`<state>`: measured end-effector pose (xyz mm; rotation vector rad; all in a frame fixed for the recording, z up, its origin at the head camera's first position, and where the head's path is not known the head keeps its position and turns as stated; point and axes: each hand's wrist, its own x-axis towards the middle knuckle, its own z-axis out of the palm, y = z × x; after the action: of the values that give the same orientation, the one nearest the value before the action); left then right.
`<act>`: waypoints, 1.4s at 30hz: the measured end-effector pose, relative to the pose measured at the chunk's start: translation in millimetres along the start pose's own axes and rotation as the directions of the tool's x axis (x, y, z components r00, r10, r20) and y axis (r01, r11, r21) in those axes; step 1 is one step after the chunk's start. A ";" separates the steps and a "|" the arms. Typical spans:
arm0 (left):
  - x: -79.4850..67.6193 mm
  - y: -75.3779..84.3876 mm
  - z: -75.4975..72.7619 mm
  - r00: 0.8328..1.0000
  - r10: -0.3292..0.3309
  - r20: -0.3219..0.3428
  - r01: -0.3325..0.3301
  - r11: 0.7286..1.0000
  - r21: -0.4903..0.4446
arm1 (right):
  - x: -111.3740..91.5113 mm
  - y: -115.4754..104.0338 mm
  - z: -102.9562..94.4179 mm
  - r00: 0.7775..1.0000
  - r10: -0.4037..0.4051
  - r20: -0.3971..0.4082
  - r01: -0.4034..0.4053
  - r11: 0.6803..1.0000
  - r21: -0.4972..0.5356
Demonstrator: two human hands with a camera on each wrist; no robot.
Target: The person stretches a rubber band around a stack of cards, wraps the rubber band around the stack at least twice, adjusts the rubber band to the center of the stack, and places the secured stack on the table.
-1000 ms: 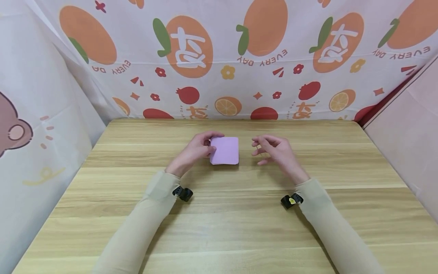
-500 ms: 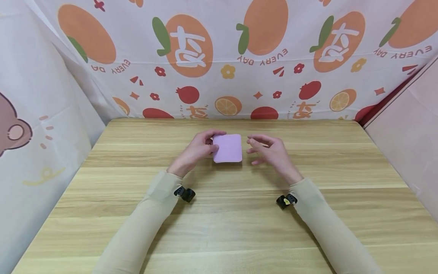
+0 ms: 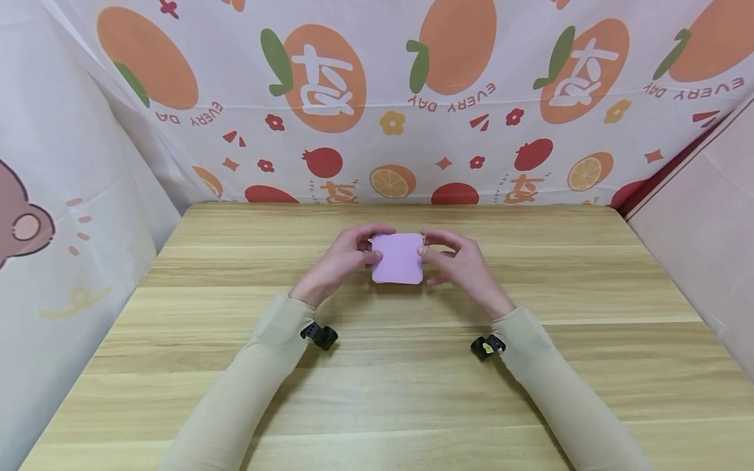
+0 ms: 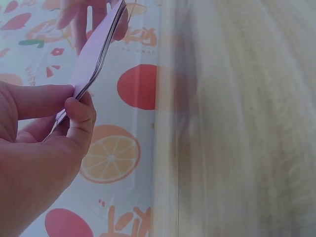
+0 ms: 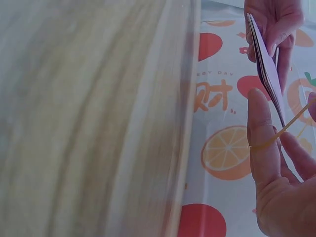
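Near the back of the table, my left hand (image 3: 344,258) pinches a stack of square purple cards (image 3: 397,260) by its left edge, thumb in front and fingers behind. The cards stand tilted toward me; in the left wrist view several thin layers show along the stack's edge (image 4: 101,61). My right hand (image 3: 462,261) is at the right edge, its thumb overlapping the front card. A thin yellow rubber band (image 5: 266,144) is looped over the right hand's fingers and stretched between them. Whether the right fingers press on the back of the stack is hidden.
The wooden tabletop (image 3: 377,379) spreads out below and around both hands. Behind it hangs a white cloth (image 3: 394,85) printed with fruit. Pale walls of cloth stand left (image 3: 76,163) and right (image 3: 718,216). A small black camera is strapped to each wrist.
My right hand has moved left to the stack, bringing the rubber band with it. My left hand has shifted slightly right with the cards, closing the gap between the hands.
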<state>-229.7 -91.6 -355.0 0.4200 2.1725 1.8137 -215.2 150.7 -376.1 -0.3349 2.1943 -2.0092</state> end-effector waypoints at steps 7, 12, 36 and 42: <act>-1.5 0.4 5.8 1.000 0.009 0.029 -0.008 1.000 -0.012 | 0.5 -0.5 3.3 1.000 -0.005 -0.009 0.004 1.000 -0.009; 0.3 -2.0 9.2 1.000 0.002 0.005 -0.002 0.999 -0.034 | 0.0 -2.1 4.6 1.000 0.000 -0.029 0.000 1.000 0.000; -0.2 -9.6 16.5 0.998 -0.045 0.037 0.046 0.999 -0.023 | 0.6 1.0 -4.2 0.999 -0.034 -0.016 0.034 0.999 -0.020; -1.3 -9.4 17.5 1.000 -0.015 -0.010 0.015 1.000 -0.002 | 0.1 1.4 -4.3 1.000 -0.021 -0.002 0.021 1.000 -0.018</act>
<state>-222.0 -77.8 -367.3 0.3941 2.1748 1.8141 -216.5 154.9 -377.1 -0.3594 2.2202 -2.0031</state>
